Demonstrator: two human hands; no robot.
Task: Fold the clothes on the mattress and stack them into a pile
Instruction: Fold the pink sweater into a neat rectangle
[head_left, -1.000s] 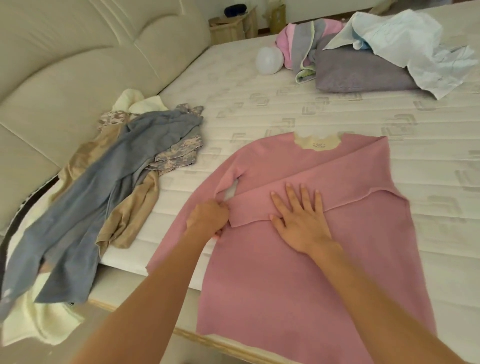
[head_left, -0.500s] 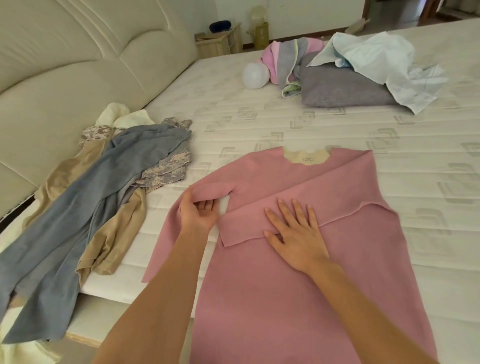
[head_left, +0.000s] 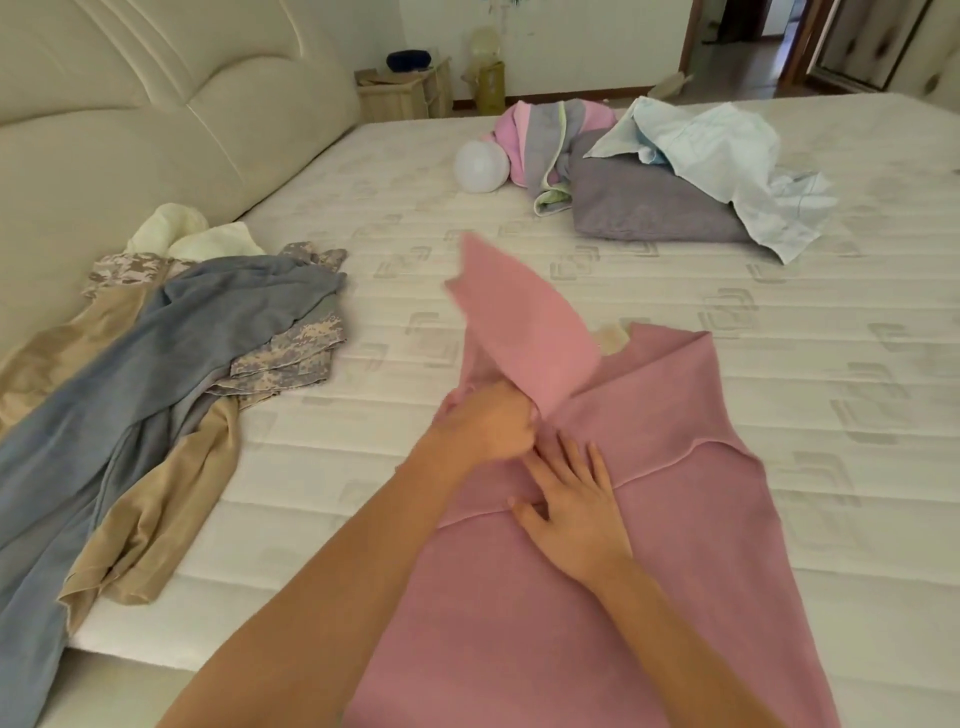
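Left hand (head_left: 491, 423) gripping the pink sweater's (head_left: 597, 597) raised sleeve (head_left: 519, 322), right hand (head_left: 574, 512) flat, fingers spread on the folded fabric just beside it

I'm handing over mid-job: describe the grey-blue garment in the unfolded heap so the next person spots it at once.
Start at the cream padded headboard on the left and drop to the heap of unfolded clothes on the mattress beside it. The grey-blue garment lies on top, stretched in a long diagonal toward the near edge. It is the only plain grey-blue piece, over a tan garment and a camouflage-print one.
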